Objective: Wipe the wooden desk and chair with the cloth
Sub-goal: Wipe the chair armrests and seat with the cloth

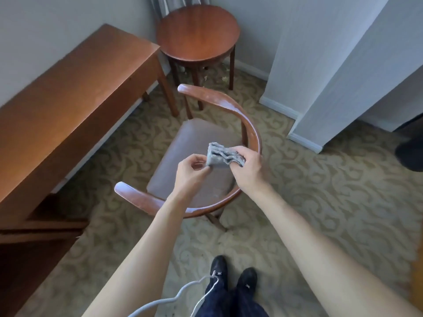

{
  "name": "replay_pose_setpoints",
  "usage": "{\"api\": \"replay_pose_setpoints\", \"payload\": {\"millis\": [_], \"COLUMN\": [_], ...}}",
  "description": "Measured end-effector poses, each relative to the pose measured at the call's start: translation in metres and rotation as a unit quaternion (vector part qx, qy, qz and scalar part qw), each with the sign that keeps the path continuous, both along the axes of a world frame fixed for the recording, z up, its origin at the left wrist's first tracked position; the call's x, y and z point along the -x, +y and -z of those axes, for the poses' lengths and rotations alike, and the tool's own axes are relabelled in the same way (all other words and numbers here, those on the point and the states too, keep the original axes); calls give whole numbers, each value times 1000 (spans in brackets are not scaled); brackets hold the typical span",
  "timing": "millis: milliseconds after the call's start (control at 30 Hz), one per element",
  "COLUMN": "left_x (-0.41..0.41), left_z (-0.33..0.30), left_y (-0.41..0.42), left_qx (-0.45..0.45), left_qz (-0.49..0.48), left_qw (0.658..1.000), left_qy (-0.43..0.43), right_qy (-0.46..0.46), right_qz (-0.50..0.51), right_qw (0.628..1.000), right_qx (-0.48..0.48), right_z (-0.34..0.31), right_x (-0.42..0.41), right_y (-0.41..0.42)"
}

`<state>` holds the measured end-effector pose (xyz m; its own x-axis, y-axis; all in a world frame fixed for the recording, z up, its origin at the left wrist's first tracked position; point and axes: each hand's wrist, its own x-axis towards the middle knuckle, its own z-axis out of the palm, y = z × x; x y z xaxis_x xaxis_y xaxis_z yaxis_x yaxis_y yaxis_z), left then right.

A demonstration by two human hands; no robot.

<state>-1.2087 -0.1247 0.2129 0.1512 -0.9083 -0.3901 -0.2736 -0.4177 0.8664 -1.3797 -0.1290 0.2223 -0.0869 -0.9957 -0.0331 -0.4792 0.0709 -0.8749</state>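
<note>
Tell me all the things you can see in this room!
desk: one, orange-brown wood, left by the wall
round table: one, reddish wood, far corner
chair: one, brown curved frame, greyish seat, centre
cloth: one, grey, folded, held above the seat
carpet: beige, swirly pattern
cable: one, white, bottom
shoes: two, black, bottom
left hand: pinching the cloth's corner
right hand: gripping the cloth

We take this for a hotel-style bedroom or sitting corner: patterned beige carpet point(320, 202) runs wall to wall, a long wooden desk point(75, 104) stands against the pale wall, a round wooden side table point(198, 33) fills the corner beneath a curtain point(176, 3), and a curved-back wooden chair point(231, 106) with a padded seat stands nearby.
</note>
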Motion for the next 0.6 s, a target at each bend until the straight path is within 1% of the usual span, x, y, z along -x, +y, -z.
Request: {"api": "replay_pose_setpoints", "payload": {"millis": [67,100,167,233,267,300,400,467,500,533,600], "left_x": [-14,-19,-27,-26,-23,-18,-3,2,3,5,11], "left_z": [27,41,74,111,129,146,178,185,185,185,188], "left_y": [5,8,12,12,11,10,8,11,13,14,17], "left_qx": [-11,-17,-28,-31,-40,-49,-88,-91,-79,-63,-5], "left_qz": [-4,-7,-3,35,54,59,23,7,14,34,84], "left_qw": [997,994,986,980,978,979,988,989,988,984,966], "left_qy": [-74,-109,-162,-195,-199,-188,-122,-121,-134,-164,-245], "right_qy": [100,150,231,295,322,344,371,363,366,375,418], "right_qz": [-94,-146,-241,-312,-317,-304,-260,-234,-218,-204,-187], "right_qw": [990,978,940,890,875,871,889,901,905,904,889], "right_qx": [30,12,-71,-153,-175,-172,-72,-36,-19,-2,26], "right_z": [27,42,80,113,127,139,165,173,175,175,176], "right_x": [-17,-27,-46,-59,-63,-64,-62,-54,-46,-35,-5], "right_y": [-2,-1,8,21,29,35,45,46,42,36,18]}}
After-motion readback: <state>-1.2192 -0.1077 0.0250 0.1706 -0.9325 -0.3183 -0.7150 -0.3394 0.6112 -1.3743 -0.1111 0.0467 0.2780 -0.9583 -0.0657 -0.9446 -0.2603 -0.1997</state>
